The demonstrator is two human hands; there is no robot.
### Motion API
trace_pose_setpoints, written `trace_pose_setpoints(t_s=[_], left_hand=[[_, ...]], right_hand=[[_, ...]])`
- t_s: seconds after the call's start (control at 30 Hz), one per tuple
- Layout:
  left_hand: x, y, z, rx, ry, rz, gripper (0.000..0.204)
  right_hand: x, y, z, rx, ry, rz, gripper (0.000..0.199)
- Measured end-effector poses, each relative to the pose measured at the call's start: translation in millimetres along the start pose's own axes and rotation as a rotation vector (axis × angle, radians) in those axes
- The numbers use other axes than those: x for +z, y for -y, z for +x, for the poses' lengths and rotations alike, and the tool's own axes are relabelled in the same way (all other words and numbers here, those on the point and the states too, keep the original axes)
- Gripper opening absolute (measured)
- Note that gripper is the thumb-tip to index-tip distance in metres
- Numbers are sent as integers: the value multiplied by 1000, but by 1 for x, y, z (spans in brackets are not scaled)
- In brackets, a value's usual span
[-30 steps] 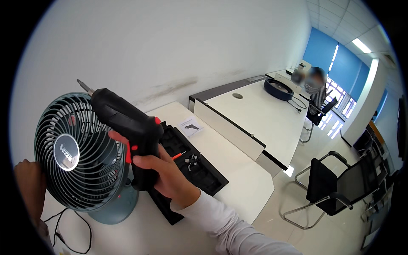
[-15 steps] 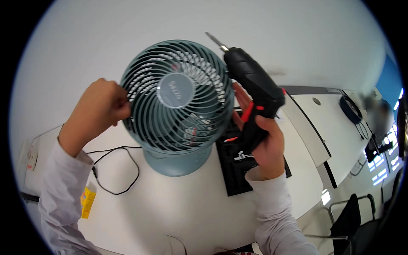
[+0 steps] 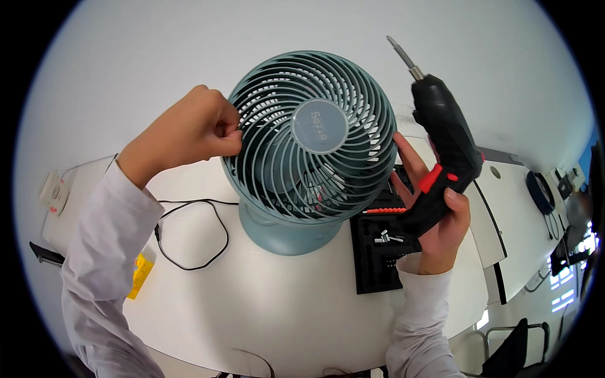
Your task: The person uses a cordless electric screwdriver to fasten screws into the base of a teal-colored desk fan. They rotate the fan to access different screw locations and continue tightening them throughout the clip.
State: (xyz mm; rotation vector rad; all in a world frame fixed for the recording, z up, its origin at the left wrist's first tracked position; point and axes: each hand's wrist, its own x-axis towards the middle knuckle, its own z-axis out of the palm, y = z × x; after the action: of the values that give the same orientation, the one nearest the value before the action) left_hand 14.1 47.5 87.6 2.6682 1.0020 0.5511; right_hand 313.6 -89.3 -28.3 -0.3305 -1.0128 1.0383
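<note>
A grey-green desk fan (image 3: pixel 287 228) stands on the white table, its round front grille (image 3: pixel 319 126) facing me with spiral slats and a grey centre disc. At the grille's left rim my left hand (image 3: pixel 189 132) is closed, fingers curled against the edge; the fingertips are partly hidden. My right hand (image 3: pixel 441 220) holds a black-and-red cordless screwdriver (image 3: pixel 446 126) by its handle, the bit pointing up and to the left. Some of that hand's fingers stretch out to the grille's right rim.
A black tool case (image 3: pixel 368 271) with bits and a red piece lies under my right hand. Left of the fan, a black cable (image 3: pixel 217 258) loops on the table (image 3: pixel 271 315), near a yellow box (image 3: pixel 141 277). Another desk (image 3: pixel 523 189) and a chair (image 3: pixel 510 349) stand at right.
The whole view has shifted, so things sit further right. The screwdriver has moved away from the fan to the right, and the grille has shifted a little right with my left hand still at its rim.
</note>
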Motion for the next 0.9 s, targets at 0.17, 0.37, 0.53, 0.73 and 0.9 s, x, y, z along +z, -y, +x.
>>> trace_pose_setpoints(t_s=[0.17,0.37,0.53,0.73,0.9], left_hand=[[-5,4,-6,69,5,29,22],[-3,8,-5,78,8,46,22],[-6,4,-12,62,10,36,22],[-5,-1,-14,83,-4,76,21],[-6,-4,-26,61,-5,55,24]], right_hand=[[-1,-9,-3,-42,54,-16,83],[-4,-6,-4,-46,15,-87,99],[-5,-10,-4,-68,40,-56,97],[-1,-3,-4,-78,64,-67,98],[8,4,-9,-43,11,3,101]])
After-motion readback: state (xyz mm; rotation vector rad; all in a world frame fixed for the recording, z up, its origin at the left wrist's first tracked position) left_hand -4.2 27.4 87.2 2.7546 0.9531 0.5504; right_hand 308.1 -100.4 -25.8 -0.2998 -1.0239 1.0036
